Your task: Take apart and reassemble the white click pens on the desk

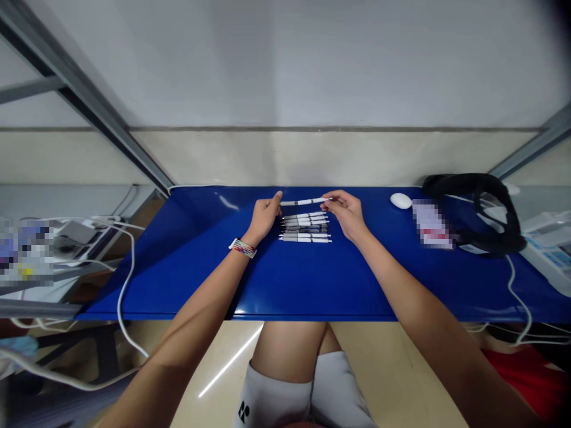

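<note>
Now, head view: both your hands are over a blue tabletop [285, 282], each at one end of the same pen.
Held pen [306, 203]: white with dark bands, lying roughly crosswise between your hands, just beyond the pen row; you cannot tell from here whether it clears the surface.
Left hand [264, 216]: curled, thumb raised, fingers closed at the pen's left end; the finger contact is partly hidden.
Right hand [348, 213]: pinching the pen's right end between thumb and fingertips.
Pen row [306, 238]: several pens side by side on the tabletop, between your hands and nearer to you than the held one; tips toward your left, mostly white barrels with grey grips, darker ones in the middle.
Wristband [243, 247]: multicoloured, with a pale part, around your left wrist.
White oval object [401, 201]: on the tabletop, to the right of your right hand, well apart from the pens.
Pale packet [428, 223]: blurred by pixels, with a reddish patch, just beside the oval object.
Black strap [508, 208]: looped, at the right part of the tabletop, near the packet.
White cable [513, 276]: running from beside the strap over the near edge.
Wall [285, 71]: grey above, cream below, behind the tabletop.
</note>
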A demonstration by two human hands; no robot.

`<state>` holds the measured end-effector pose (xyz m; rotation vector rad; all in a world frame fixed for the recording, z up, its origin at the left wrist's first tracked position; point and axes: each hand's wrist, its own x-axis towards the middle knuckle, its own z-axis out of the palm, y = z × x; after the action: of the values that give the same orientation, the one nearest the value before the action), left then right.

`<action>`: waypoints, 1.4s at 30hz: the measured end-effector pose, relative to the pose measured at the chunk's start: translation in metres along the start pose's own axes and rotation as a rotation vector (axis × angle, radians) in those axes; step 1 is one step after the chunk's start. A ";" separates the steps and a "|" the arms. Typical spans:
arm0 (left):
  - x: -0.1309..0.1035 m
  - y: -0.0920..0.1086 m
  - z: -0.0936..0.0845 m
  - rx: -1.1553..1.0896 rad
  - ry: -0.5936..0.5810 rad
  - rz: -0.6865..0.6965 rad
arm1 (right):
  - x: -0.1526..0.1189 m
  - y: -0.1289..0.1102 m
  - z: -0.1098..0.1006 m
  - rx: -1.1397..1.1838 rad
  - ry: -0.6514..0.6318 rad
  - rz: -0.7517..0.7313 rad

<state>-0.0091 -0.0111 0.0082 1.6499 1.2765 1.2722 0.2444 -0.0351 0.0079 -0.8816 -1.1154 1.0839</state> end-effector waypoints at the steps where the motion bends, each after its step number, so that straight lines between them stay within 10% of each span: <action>1: 0.000 0.000 0.000 -0.005 -0.001 -0.001 | 0.000 0.000 0.000 0.002 -0.004 0.001; 15: 0.002 0.000 -0.001 -0.305 -0.142 0.003 | 0.000 0.002 -0.001 0.017 0.052 0.092; 42: -0.001 0.004 -0.003 -0.174 -0.156 0.132 | 0.001 0.003 0.002 0.044 0.062 0.096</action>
<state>-0.0104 -0.0131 0.0122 1.6935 0.9511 1.2664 0.2418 -0.0337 0.0062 -0.9356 -1.0027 1.1484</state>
